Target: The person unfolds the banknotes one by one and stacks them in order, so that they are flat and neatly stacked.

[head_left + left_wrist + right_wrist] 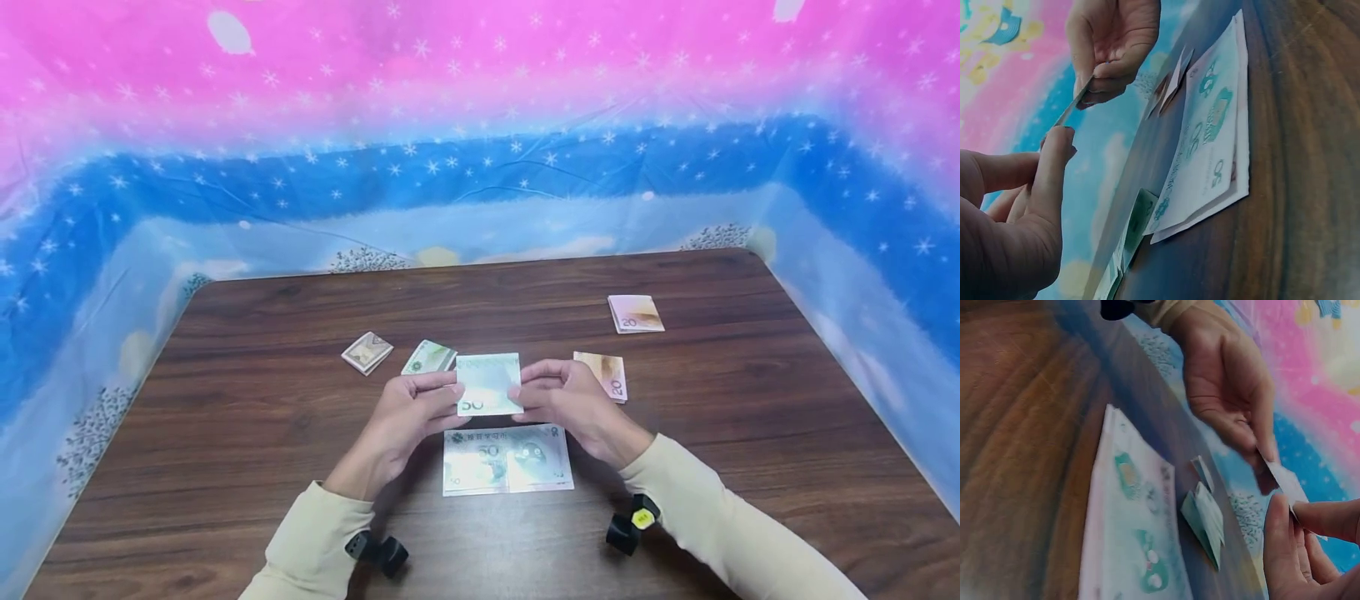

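A folded pale green banknote (487, 379), with part of a 50 showing at its lower left, is held up above the table between both hands. My left hand (405, 421) pinches its left edge between thumb and fingers, and my right hand (576, 408) pinches the right edge. In both wrist views the note appears nearly edge-on. Below the hands, flat 50 notes (483, 477) lie stacked on the table with a crease down the middle. Behind my left hand sits a folded green note (429, 357); a folded 20 note (611, 373) lies just beyond my right hand.
Another folded pink and yellow 20 note (636, 314) lies at the back right. A folded brownish note (367, 352) rests left of the green one. The dark wooden table (225, 450) is bordered by a pink and blue patterned cloth (465, 158).
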`<state>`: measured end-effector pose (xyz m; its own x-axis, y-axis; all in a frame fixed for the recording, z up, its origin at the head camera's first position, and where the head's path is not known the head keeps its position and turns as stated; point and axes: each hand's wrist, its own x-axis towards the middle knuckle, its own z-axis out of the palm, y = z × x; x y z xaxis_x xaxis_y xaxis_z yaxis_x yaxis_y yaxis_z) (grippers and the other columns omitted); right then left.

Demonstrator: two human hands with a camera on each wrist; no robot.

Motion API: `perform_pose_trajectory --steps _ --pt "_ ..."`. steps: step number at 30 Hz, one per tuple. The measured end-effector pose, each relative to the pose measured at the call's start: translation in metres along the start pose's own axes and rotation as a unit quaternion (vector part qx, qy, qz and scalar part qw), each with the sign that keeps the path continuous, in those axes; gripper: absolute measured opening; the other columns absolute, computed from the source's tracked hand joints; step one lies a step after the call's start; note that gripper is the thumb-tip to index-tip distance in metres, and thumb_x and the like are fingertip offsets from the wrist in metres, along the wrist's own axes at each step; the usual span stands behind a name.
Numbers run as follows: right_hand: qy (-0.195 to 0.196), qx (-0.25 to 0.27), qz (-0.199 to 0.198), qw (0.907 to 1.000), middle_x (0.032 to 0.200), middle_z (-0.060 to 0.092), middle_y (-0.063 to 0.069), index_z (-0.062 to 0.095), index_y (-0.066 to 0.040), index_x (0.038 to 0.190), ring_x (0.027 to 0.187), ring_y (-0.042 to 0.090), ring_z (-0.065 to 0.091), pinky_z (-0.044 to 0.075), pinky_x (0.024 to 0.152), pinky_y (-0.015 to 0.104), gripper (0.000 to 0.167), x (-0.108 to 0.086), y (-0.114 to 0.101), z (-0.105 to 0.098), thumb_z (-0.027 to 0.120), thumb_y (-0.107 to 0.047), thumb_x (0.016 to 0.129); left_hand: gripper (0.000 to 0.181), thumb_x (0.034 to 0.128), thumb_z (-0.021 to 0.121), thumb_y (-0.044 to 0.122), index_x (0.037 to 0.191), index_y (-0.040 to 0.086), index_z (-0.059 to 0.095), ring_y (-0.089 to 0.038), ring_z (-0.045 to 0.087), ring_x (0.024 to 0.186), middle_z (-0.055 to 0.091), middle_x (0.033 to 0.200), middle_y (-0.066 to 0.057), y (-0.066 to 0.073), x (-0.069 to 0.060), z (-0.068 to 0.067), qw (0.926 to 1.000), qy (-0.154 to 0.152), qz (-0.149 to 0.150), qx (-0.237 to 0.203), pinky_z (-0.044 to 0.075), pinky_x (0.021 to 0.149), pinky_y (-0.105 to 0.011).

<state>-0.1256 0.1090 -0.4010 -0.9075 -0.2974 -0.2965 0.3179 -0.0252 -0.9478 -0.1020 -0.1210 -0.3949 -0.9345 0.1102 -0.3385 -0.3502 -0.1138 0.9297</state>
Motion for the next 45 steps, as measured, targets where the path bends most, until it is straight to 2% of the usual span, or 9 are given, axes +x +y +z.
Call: perform_pose_trajectory --steps 6,9,14,19,29,33,36,40,45 --pt "0.053 -0.104 -0.053 0.9918 0.088 0.072 0.009 0.065 0.003 0.1 0.078 0.018 0.069 0.059 0.072 0.03 0.023 -0.008 0.007 0.005 0.079 -0.005 0.085 0.036 0.0934 0.066 -0.002 0.126 -0.016 0.059 -0.019 0.072 0.082 0.07 0.108 -0.027 0.0 -0.008 0.007 0.9994 0.009 0.027 0.02 0.062 0.079 -0.032" --pt "0.05 -0.119 -0.064 0.9896 0.094 0.073 0.011 0.069 0.003 0.104 0.083 0.019 0.071 0.059 0.075 0.031 0.023 -0.01 0.008 0.007 0.079 -0.007 0.086 0.035 0.0928 0.067 -0.002 0.124 -0.016 0.06 -0.022 0.073 0.083 0.07 0.109 -0.029 0.001 -0.011 0.012 0.9988 0.004 0.042 0.022 0.062 0.079 -0.033" --pt "0.024 -0.103 -0.055 0.9929 0.111 0.073 0.014 0.069 0.002 0.118 0.099 0.02 0.071 0.059 0.087 0.033 0.04 -0.016 0.008 0.009 0.081 -0.02 0.087 0.034 0.0922 0.068 0.001 0.122 -0.012 0.062 -0.025 0.073 0.091 0.071 0.111 -0.025 0.002 -0.014 0.017 0.9978 -0.023 0.06 0.019 0.062 0.083 -0.036" --pt "-0.031 -0.063 -0.033 0.997 0.125 0.068 0.017 0.062 0.004 0.131 0.112 0.024 0.067 0.056 0.096 0.038 0.056 -0.022 0.007 0.012 0.081 -0.027 0.088 0.032 0.0933 0.07 0.009 0.12 -0.006 0.061 -0.024 0.071 0.099 0.069 0.116 -0.023 0.001 -0.015 0.022 0.9963 -0.054 0.065 0.013 0.06 0.09 -0.039" --pt "-0.073 -0.053 -0.037 0.9952 0.128 0.068 0.013 0.062 -0.001 0.134 0.118 0.025 0.065 0.054 0.099 0.036 0.057 -0.031 0.004 0.015 0.082 -0.026 0.087 0.032 0.0924 0.075 0.016 0.117 -0.001 0.063 -0.03 0.068 0.109 0.068 0.116 -0.017 -0.002 -0.014 0.028 0.9949 -0.078 0.063 0.01 0.059 0.09 -0.039" --pt "-0.086 -0.053 -0.025 0.9946 0.131 0.066 0.012 0.06 0.0 0.135 0.12 0.024 0.063 0.052 0.101 0.036 0.058 -0.032 0.001 0.01 0.081 -0.026 0.087 0.035 0.0934 0.074 0.016 0.121 -0.002 0.062 -0.026 0.068 0.107 0.066 0.119 -0.016 -0.003 -0.015 0.025 0.9932 -0.094 0.066 0.019 0.058 0.093 -0.039" --pt "-0.104 -0.023 -0.012 0.9942 0.134 0.063 0.016 0.055 0.005 0.138 0.122 0.024 0.061 0.05 0.104 0.038 0.058 -0.033 -0.003 0.006 0.076 -0.02 0.09 0.039 0.0962 0.071 0.018 0.127 -0.003 0.057 -0.027 0.068 0.108 0.065 0.123 -0.02 -0.002 -0.016 0.022 0.992 -0.106 0.067 0.015 0.057 0.096 -0.04" --pt "-0.121 0.043 -0.002 0.9917 0.136 0.055 0.028 0.043 0.016 0.14 0.121 0.028 0.061 0.049 0.106 0.039 0.056 -0.035 -0.008 0.003 0.064 -0.006 0.093 0.044 0.0988 0.063 0.015 0.135 -0.005 0.048 -0.028 0.07 0.105 0.064 0.123 -0.026 0.0 -0.019 0.022 0.992 -0.106 0.069 -0.001 0.058 0.094 -0.042" --pt "-0.103 0.063 0.001 0.9926 0.134 0.054 0.031 0.042 0.019 0.138 0.118 0.029 0.062 0.053 0.101 0.041 0.053 -0.036 -0.011 0.0 0.057 -0.001 0.092 0.048 0.0935 0.058 0.005 0.139 -0.005 0.045 -0.022 0.071 0.091 0.066 0.111 -0.022 0.004 -0.024 0.022 0.9949 -0.066 0.076 0.009 0.061 0.085 -0.04"
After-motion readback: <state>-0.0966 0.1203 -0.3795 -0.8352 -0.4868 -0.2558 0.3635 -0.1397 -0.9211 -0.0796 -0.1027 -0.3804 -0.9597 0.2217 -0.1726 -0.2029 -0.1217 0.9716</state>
